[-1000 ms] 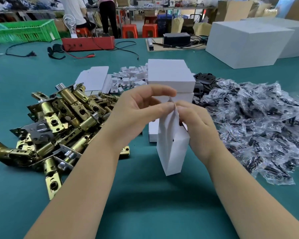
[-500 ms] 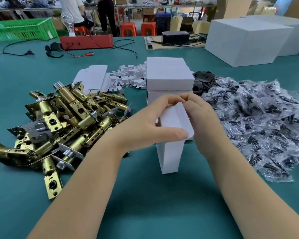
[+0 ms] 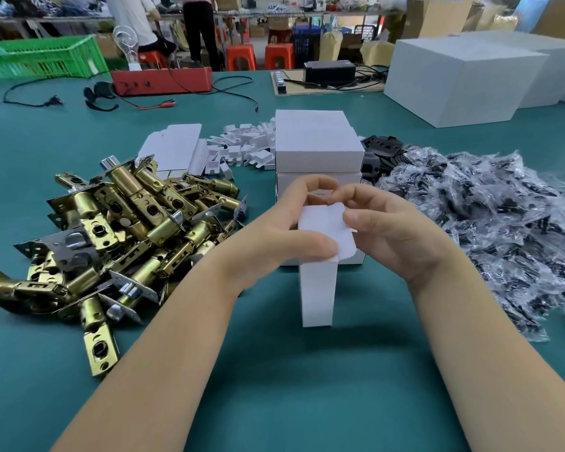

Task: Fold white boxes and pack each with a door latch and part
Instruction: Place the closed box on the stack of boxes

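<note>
Both the left hand point(image 3: 274, 233) and right hand point(image 3: 392, 233) pinch the top flap point(image 3: 327, 230) of the upright white box point(image 3: 317, 288). Uneven pressure may crease the flap or tip the box toward the latch pile point(image 3: 118, 236) at its left.

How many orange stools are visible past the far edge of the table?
3. One orange stool and a second stand side by side behind the red box; a third is to their left, under a seated person. More may be hidden behind the people.

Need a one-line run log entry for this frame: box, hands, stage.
stage: closing top flap | white box: upright on table | left hand: holding flap | right hand: holding flap | latch pile: left of box
</note>
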Demonstrator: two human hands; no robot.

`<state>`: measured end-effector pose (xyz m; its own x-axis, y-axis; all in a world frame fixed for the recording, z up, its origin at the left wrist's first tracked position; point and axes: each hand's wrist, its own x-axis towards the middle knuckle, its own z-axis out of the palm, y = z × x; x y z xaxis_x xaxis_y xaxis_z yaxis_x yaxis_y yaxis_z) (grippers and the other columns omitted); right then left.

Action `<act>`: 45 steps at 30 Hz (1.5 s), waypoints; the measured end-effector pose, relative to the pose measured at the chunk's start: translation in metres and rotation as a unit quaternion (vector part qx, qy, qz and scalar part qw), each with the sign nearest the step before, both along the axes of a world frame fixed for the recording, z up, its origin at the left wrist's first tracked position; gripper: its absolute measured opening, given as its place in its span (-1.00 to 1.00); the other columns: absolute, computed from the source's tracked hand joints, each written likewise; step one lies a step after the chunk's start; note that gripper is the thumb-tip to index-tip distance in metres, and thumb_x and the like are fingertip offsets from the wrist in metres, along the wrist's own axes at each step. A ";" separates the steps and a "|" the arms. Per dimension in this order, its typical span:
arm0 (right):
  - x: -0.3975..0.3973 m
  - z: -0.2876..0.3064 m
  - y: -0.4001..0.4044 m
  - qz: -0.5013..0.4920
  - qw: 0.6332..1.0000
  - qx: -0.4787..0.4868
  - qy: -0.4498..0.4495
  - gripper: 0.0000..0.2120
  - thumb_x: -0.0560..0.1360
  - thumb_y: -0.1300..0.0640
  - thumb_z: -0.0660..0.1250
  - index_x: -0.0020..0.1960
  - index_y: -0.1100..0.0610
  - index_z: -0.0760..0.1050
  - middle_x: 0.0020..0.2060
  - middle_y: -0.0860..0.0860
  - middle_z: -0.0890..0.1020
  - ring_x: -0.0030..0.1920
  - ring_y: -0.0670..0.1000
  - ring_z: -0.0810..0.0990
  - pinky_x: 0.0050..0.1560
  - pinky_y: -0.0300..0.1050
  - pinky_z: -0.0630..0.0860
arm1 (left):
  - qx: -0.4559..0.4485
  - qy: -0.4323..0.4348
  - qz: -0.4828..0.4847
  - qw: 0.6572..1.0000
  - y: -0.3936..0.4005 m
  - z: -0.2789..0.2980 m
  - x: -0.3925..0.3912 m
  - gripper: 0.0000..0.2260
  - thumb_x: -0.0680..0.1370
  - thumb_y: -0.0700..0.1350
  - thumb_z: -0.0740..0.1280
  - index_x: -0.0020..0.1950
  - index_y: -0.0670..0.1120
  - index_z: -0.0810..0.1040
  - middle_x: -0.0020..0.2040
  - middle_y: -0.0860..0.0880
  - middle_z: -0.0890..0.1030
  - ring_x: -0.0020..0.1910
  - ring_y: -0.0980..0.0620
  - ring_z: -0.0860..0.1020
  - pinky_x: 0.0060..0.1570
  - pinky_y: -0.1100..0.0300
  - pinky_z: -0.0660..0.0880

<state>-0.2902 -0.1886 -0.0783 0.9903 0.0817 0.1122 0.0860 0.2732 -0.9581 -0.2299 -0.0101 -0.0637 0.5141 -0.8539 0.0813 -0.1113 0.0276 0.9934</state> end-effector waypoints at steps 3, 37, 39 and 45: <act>-0.001 0.002 -0.003 0.011 0.998 -0.052 -0.031 -0.60 0.19 0.33 0.52 -0.01 0.05 0.63 0.05 0.06 0.65 -0.03 0.06 0.56 0.04 -0.12 0.54 | -0.028 0.046 0.002 0.999 -0.003 -0.004 0.003 -0.35 0.18 -0.01 0.37 0.28 0.14 0.39 0.16 0.08 0.53 0.11 0.15 0.57 0.04 0.24 0.48; 0.005 0.001 0.021 -0.003 0.999 -0.021 -0.025 -0.78 0.44 0.11 0.24 -0.27 -0.03 0.63 -0.31 -0.09 0.61 -0.26 -0.10 0.53 -0.19 -0.26 0.46 | -0.021 0.072 0.005 0.997 -0.011 -0.007 -0.006 -0.26 0.12 -0.06 0.37 0.32 0.17 0.39 0.08 0.08 0.61 0.05 0.09 0.61 0.00 0.22 0.54; 0.004 0.000 0.024 0.001 1.000 -0.013 -0.025 -0.79 0.46 0.07 0.24 -0.26 -0.05 0.62 -0.30 -0.09 0.61 -0.27 -0.11 0.54 -0.22 -0.29 0.47 | -0.018 0.080 0.006 0.997 -0.008 -0.003 -0.005 -0.21 0.08 -0.07 0.33 0.34 0.16 0.39 0.11 0.02 0.60 0.03 0.03 0.61 0.03 0.14 0.54; 0.006 0.001 0.024 -0.001 0.999 -0.051 -0.005 -0.82 0.41 0.09 0.26 -0.31 -0.06 0.59 -0.31 -0.09 0.59 -0.29 -0.11 0.52 -0.29 -0.26 0.44 | 0.011 0.019 0.017 1.000 -0.013 0.005 -0.008 -0.29 -0.04 0.01 0.32 0.14 0.19 0.44 -0.02 0.17 0.59 -0.02 0.17 0.57 0.07 0.17 0.47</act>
<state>-0.2842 -0.1651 -0.0778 0.9894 0.0910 0.1130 0.0959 0.1737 -0.9801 -0.2379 -0.0234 -0.0589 0.5450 -0.8374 0.0426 -0.0744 0.0023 0.9972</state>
